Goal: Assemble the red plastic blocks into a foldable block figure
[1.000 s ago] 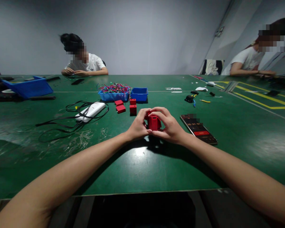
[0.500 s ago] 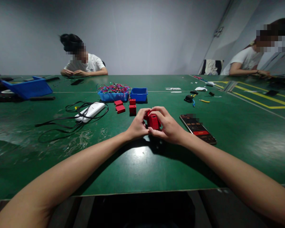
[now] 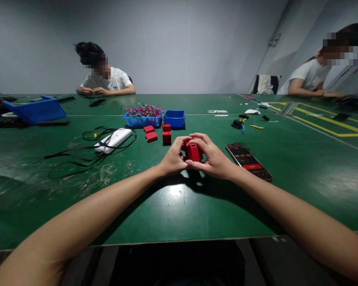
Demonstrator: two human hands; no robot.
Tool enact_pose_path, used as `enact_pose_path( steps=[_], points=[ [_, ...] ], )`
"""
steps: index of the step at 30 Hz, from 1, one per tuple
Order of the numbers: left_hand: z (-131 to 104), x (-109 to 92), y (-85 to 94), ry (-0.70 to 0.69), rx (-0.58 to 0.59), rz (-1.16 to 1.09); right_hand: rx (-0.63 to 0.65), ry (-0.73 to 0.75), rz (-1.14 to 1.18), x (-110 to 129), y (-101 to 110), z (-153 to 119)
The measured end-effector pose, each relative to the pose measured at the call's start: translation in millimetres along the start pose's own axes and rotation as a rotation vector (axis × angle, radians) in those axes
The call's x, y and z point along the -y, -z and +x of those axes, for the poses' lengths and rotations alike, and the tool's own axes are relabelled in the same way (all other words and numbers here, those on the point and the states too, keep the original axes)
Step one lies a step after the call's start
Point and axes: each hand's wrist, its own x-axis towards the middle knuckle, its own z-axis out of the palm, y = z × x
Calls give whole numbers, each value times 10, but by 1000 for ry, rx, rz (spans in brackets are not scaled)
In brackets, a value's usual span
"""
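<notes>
Between my two hands is a red block-shaped piece [image 3: 193, 152] with a small slot near its top, held just above the green table [image 3: 155, 222]. My left hand [image 3: 176, 155] closes on its left side, and my right hand [image 3: 209, 157] grips it from the right, fingers curled over the top. The fingers partly hide it, and more red shows behind them. Beyond my left hand, two red blocks [image 3: 166, 138] stand one behind the other. Left of them lie two red pieces with prongs [image 3: 151, 137].
A blue bin of coloured wires [image 3: 143, 119] adjoins another blue bin [image 3: 174, 119]. A white power strip [image 3: 115, 141] with black cable lies left, a phone [image 3: 249, 162] right. Two people sit across the table; a large blue tray [image 3: 37, 111] is at far left.
The red piece has turned and shifted slightly between my fingers, and my right fingers have moved a little. The right-hand person's arm has shifted.
</notes>
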Motion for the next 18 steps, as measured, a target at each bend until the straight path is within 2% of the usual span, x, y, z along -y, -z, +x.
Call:
enact_pose_path(
  steps=[7, 18],
  points=[
    [5, -49, 19, -31, 9, -3, 63, -47, 194, -71, -8, -28],
    [12, -27, 27, -106, 12, 16, 23, -196, 302, -25, -49, -39]
  ],
)
